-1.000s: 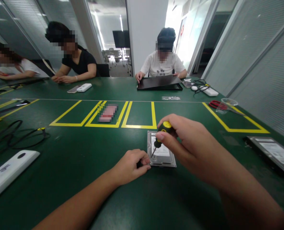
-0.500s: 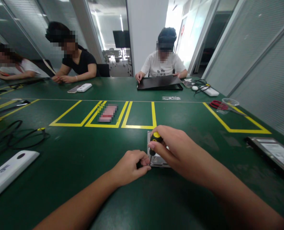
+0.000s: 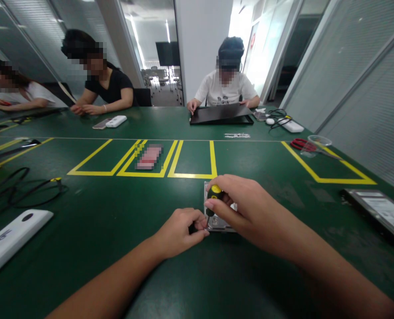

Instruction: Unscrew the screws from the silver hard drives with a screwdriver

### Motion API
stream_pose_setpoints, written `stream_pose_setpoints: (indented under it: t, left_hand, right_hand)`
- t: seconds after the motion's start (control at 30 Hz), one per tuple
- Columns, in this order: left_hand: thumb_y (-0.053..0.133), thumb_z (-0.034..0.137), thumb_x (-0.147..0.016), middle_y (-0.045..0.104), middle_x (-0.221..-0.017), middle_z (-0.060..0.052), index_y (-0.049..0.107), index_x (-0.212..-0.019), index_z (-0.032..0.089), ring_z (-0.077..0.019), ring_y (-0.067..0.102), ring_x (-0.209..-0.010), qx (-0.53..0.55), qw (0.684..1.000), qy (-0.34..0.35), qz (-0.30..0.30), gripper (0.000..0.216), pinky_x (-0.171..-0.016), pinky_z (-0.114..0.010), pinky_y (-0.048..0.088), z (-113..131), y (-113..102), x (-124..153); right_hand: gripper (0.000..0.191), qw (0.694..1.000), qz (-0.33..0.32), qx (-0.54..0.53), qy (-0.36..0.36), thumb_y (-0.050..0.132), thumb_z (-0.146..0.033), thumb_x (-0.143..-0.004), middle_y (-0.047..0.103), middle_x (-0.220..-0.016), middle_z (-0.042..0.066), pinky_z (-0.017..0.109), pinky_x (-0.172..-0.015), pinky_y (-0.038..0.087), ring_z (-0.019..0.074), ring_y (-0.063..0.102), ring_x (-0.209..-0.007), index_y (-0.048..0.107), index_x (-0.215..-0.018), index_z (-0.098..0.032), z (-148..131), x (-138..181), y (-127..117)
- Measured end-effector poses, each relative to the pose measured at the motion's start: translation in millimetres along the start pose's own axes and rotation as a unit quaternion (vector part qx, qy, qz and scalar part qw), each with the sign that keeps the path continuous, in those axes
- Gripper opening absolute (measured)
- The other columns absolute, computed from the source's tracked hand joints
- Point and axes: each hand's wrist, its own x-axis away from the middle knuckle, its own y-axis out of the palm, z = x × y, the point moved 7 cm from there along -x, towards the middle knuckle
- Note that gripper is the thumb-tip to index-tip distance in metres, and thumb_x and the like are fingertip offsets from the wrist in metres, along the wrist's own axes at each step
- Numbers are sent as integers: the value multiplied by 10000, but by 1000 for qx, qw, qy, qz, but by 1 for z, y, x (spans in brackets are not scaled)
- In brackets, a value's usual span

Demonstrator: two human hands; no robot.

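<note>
A silver hard drive (image 3: 220,224) lies on the green table in front of me, partly covered by my hands. My right hand (image 3: 250,208) is closed round the black-and-yellow handle of a screwdriver (image 3: 214,193). The screwdriver's shaft points down at the drive's near left corner, tilted slightly. Beside that corner, my left hand (image 3: 182,232) has its fingers curled and its thumb and fingertips gripping the drive's edge, close to the screwdriver tip. Whether a screw sits under the tip is too small to tell.
Another hard drive (image 3: 379,212) lies at the right. A white power bank (image 3: 15,241) and black cable (image 3: 17,190) are at left. Red-handled scissors (image 3: 299,144) and a clear plastic cup (image 3: 318,142) lie back right. Across the table a person (image 3: 225,84) handles a black panel (image 3: 220,114).
The screwdriver handle has tilted slightly to the left in my right hand. My left hand stays at the drive's corner.
</note>
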Motion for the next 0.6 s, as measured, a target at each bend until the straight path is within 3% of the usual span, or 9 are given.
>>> stream_pose_setpoints:
  t: [0.17,0.4,0.6]
  left_hand:
    - [665,192,-828,626,-771,10,593,-791,177,-135,576,-715,3,1000,-9,-10,81,-681,-244,419,-2,2,1]
    - [665,193,-827,620,-772,11,596,-812,178,-138,578,-724,8,1000,-6,-6,72,-681,-248,421,-1,0,1]
    - [669,171,-829,609,-772,23,594,-813,177,-124,573,-711,10,1000,-3,-5,77,-671,-236,414,-1,0,2]
  right_hand:
    - [165,1000,5,-7,-12,605,-254,-925,636,-971,14,255,-772,391,129,557,-867,638,-1069,-181,-2,5,-8]
    - [249,1000,6,5,11,601,-179,-879,668,-843,-10,245,-642,376,127,585,-742,637,-1123,-214,-2,10,-16]
    - [176,999,25,6,-23,611,-227,-917,638,-979,31,250,-749,419,132,582,-862,692,-1072,-210,-6,7,-14]
